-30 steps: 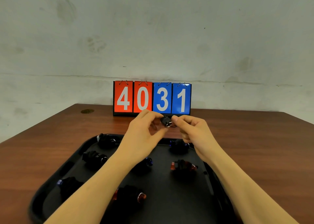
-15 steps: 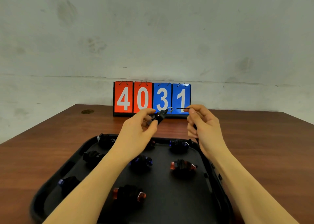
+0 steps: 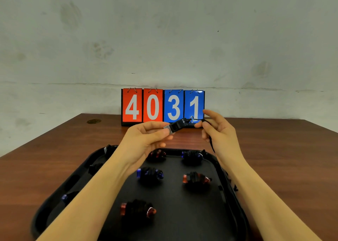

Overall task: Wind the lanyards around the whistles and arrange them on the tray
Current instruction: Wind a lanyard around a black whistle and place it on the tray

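My left hand (image 3: 146, 138) pinches the mouthpiece end of a black whistle (image 3: 176, 125) held level above the far rim of the black tray (image 3: 182, 228). A metal ring joins the whistle to its black lanyard (image 3: 212, 144). My right hand (image 3: 219, 133) pinches the lanyard just right of the ring, and the cord hangs down past that palm. On the tray lie several wound whistles, among them a blue one (image 3: 150, 174), a red one (image 3: 196, 179) and another red one (image 3: 138, 209).
A flip scoreboard (image 3: 162, 105) reading 4031 stands at the back of the brown wooden table (image 3: 285, 160), against a grey wall. More wound whistles lie along the tray's left side, partly hidden by my left forearm.
The hands drew apart and the whistle came out level in my left fingers. My right hand shifted right with the lanyard, which now hangs down.
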